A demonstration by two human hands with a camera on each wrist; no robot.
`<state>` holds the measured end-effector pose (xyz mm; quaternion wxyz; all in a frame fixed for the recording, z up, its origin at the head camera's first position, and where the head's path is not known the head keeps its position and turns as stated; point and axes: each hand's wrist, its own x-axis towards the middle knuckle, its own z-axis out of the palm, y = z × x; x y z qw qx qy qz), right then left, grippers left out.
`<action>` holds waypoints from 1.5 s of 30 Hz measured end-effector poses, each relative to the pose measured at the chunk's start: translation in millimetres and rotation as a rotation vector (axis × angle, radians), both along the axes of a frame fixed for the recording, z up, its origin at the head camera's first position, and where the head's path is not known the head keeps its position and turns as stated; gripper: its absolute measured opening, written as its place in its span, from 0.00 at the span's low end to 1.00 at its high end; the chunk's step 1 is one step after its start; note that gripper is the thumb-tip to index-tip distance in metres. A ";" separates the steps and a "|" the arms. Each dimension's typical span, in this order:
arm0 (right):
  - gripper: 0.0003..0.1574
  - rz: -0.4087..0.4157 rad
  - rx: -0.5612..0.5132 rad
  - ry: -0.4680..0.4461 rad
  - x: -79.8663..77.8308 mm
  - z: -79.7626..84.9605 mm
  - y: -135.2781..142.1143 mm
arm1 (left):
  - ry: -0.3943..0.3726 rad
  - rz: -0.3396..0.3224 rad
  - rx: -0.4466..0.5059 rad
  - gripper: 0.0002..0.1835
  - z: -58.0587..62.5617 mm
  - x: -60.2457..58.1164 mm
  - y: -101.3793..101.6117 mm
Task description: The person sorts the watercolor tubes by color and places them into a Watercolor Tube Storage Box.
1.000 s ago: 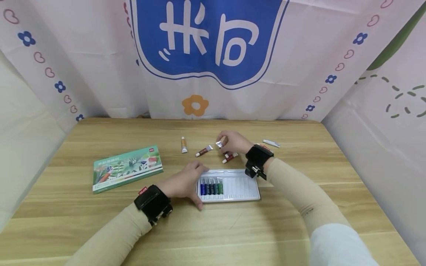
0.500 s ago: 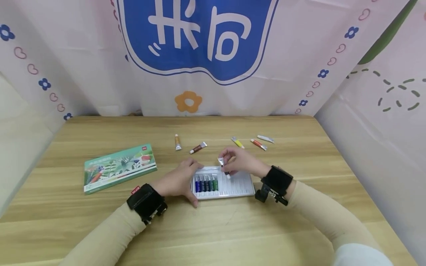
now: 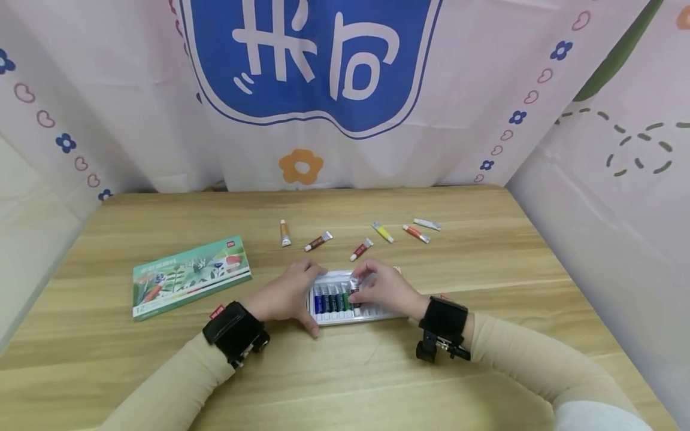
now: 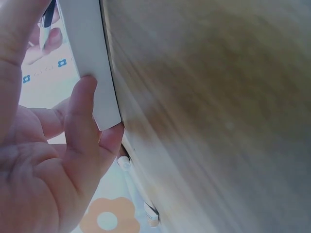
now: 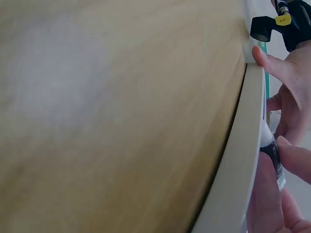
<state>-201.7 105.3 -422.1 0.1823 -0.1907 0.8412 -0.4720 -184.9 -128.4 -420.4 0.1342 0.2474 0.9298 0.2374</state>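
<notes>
Left hand (image 3: 291, 293) is gripping a white tray (image 3: 350, 322), right hand (image 3: 385, 290) is pinching a dark tube (image 5: 273, 156), seemingly just beside a green tube (image 3: 347, 298)

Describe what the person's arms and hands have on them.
The left hand and right hand are bare. Beige sleeves cover the forearms, with a white sleeve farther up the right. Each wrist wears a black device; the left's has a red tag and yellow label.

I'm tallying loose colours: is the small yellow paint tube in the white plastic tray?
No, the small yellow paint tube lies on the light-brown wooden table, beyond the white plastic tray.
</notes>
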 end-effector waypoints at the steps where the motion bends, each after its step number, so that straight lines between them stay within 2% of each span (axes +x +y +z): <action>1: 0.25 -0.001 0.020 -0.001 0.8 -0.9 -0.2 | -0.001 -0.001 -0.002 0.63 0.0 0.2 0.4; 4: 0.25 -0.003 0.056 0.009 2.3 -1.1 0.1 | -0.009 -0.001 -0.013 0.63 0.1 0.4 1.5; 13: 0.25 0.047 0.177 0.149 -0.9 1.0 3.4 | -0.031 0.020 -0.024 0.63 4.9 0.6 2.7; 20: 0.28 0.126 0.273 0.238 -2.0 6.7 4.0 | 0.003 0.004 -0.024 0.63 5.1 -2.3 2.1; 25: 0.27 0.223 0.340 0.298 0.3 10.7 2.6 | 0.007 0.005 -0.030 0.63 3.0 -1.8 2.0; 31: 0.25 0.288 0.341 0.295 3.5 11.2 2.3 | -0.017 0.011 -0.035 0.62 0.6 2.4 1.4; 35: 0.23 0.315 0.359 0.333 5.1 9.9 1.0 | -0.021 0.005 -0.024 0.62 -0.3 5.0 0.6; 39: 0.20 0.353 0.379 0.399 3.6 13.6 -2.1 | -0.015 0.006 -0.024 0.62 0.7 3.8 0.9; 45: 0.19 0.382 0.419 0.402 1.5 19.4 -6.6 | 0.003 0.001 -0.033 0.62 0.6 1.2 1.4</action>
